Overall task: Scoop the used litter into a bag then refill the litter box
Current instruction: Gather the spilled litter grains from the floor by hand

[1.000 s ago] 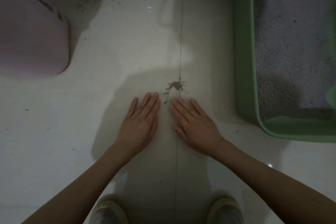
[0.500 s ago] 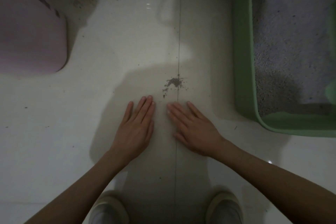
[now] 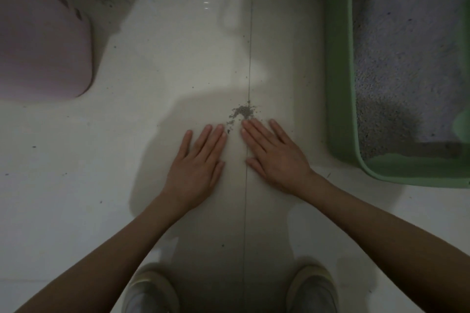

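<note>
Both hands lie flat on the pale tiled floor (image 3: 157, 63), fingers straight, holding nothing. The left hand (image 3: 198, 165) and right hand (image 3: 276, 157) angle toward each other, and a small pile of spilled litter (image 3: 243, 112) sits just beyond their fingertips. Well to the right of the right hand stands the green litter box (image 3: 339, 79), holding grey litter (image 3: 404, 58).

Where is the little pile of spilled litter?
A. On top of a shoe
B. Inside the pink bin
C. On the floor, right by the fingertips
C: the spilled litter lies on the floor, just beyond the left hand and right hand.
</note>
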### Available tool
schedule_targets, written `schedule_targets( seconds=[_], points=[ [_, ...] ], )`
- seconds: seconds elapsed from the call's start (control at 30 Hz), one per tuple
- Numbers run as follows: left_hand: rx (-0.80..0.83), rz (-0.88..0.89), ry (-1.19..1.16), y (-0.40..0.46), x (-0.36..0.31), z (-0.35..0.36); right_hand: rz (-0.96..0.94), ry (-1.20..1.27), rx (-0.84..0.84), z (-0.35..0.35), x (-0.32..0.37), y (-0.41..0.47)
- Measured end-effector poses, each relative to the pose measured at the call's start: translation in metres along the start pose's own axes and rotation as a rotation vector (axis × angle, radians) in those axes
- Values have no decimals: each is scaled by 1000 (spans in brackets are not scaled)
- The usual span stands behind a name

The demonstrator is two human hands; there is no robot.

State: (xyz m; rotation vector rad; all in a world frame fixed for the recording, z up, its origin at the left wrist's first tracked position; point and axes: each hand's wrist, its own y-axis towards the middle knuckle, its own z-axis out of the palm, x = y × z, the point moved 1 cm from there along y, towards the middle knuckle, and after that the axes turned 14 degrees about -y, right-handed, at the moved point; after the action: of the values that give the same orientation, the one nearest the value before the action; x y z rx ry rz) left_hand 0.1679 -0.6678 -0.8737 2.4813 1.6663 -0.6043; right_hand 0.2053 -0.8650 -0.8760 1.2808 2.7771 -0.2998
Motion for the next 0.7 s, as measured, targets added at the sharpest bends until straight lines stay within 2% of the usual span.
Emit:
schedule_targets(
  seconds=[0.13, 0.3, 0.4, 0.47, 0.57, 0.67, 0.7],
  points=[
    [11, -4, -7, 28, 9, -4, 64, 31, 11, -6, 1, 15],
    [46, 150, -57, 50, 14, -11, 121, 108, -10, -8, -4, 14],
    [60, 176, -74, 57, 10, -12, 215, 143, 70, -9, -11, 12],
    [65, 151, -101, 60, 5, -10, 213, 159, 115, -10, -12, 13],
    [-37, 93, -204, 64, 3, -10, 201, 225, 48, -12, -12, 19],
    [-245, -52, -325, 66, 8, -18, 365, 359, -136, -16, -16, 23],
    [-273, -110, -370, 68, 9, -21, 428, 420, -149, -18, -18, 26]
  ],
)
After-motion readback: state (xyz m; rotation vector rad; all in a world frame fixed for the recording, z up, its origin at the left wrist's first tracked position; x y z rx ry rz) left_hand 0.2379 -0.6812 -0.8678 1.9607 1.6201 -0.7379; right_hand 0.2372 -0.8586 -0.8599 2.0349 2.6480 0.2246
